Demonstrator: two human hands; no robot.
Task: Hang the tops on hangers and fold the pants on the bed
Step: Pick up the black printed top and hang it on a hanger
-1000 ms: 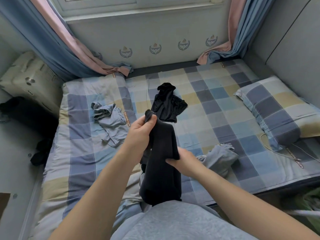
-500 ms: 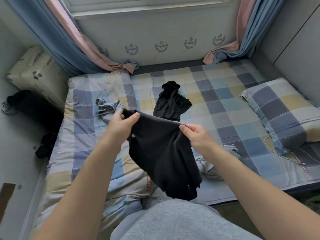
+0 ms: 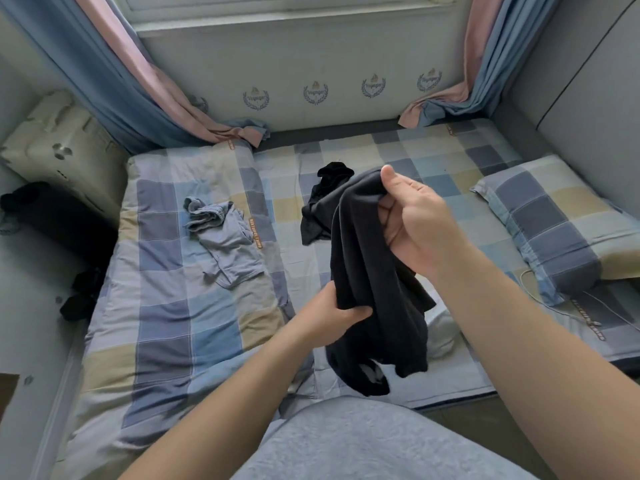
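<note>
A black garment [image 3: 370, 278] hangs in the air over the checked bed [image 3: 166, 327]. My right hand [image 3: 415, 216] grips its top end, raised high, fingers curled into the cloth. Lower down, my left hand [image 3: 332, 315] grips the garment's left side near its middle. Behind it a second black garment [image 3: 322, 206] lies crumpled at the bed's centre. A grey-blue garment [image 3: 225, 244] lies rumpled to the left. A pale grey garment [image 3: 441, 330] shows partly behind the held one.
A checked pillow [image 3: 561, 230] lies at the right with a thin cable [image 3: 554, 299] beside it. Curtains [image 3: 131, 81] hang at both back corners. A cream case [image 3: 65, 150] and dark clothes [image 3: 52, 216] sit left of the bed. No hangers are in view.
My right hand has risen with the garment's top edge. My left hand let go of the top corner and dropped to grip the cloth lower down; the garment now hangs lengthwise.
</note>
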